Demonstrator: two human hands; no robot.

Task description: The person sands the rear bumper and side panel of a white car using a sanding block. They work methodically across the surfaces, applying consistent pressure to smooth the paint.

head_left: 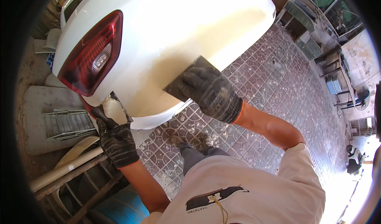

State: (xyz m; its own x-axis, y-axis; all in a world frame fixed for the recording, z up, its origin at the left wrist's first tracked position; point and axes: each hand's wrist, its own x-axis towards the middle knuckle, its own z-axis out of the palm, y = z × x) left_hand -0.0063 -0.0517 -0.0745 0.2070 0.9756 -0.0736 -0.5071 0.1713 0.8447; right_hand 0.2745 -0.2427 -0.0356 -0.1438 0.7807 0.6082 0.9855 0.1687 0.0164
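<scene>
In front of me is the rear corner of a white car (151,16), with a red tail light (108,41) at the left. A smooth beige patch (174,67) spreads over its panel. My right hand (212,91), in a dark knit glove with an orange cuff, presses a dark sheet of sandpaper (173,88) flat on that patch; the palm hides most of the sheet. My left hand (118,140), gloved alike, rests at the body edge below the tail light, beside a dark gap (121,106). Its fingers look stretched against the edge, partly hidden.
Patterned paving tiles (262,85) lie under the car and my feet. At the left are a folded white rack (68,124), a long tan tube (65,169) and a blue drum (123,206). A bench (341,75) and a blue box (334,84) stand far right.
</scene>
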